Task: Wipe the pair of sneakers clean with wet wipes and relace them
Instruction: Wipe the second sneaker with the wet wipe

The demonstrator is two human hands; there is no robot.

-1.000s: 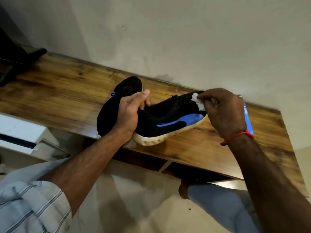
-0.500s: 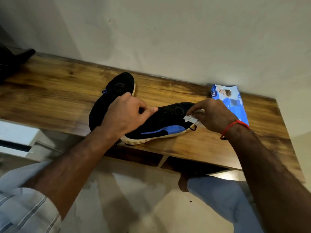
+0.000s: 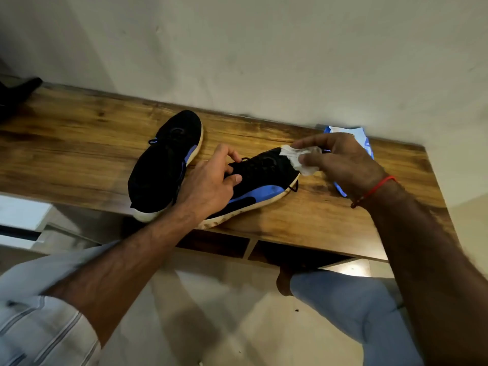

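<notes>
Midway through the wiping, by the look of it — well short of any relacing. Two black sneakers with blue side panels on the wooden shelf (image 3: 330, 217) against the wall: the near sneaker (image 3: 260, 184) lying at the front edge with its toe pointing right, the far sneaker (image 3: 165, 165) just beside it on the left, toe toward the wall, touched by neither hand. Left hand (image 3: 211, 183) steadying the near sneaker around the collar and lace area, fingers curled over the upper and thumb laid along its side. Right hand (image 3: 340, 162) at the toe, thumb and fingers pinched together on a crumpled white wet wipe (image 3: 298, 159), which sits at or just above the toe cap; contact hard to confirm through the blur. Blue pack of wipes (image 3: 365, 140) behind that hand, against the wall, mostly hidden. Dark specks plainly visible along the pale sole edge (image 3: 219, 220) of the near sneaker, so cleaning there judged unfinished; no clear sign either way on the far sneaker, whose sole edge looks paler from here. A loose lace end (image 3: 294, 187) trailing off the near toe onto the wood — lacing state otherwise too dark to read. Left to do, as judged: the rest of this upper and sole, likely the second sneaker, then laces on both.
</notes>
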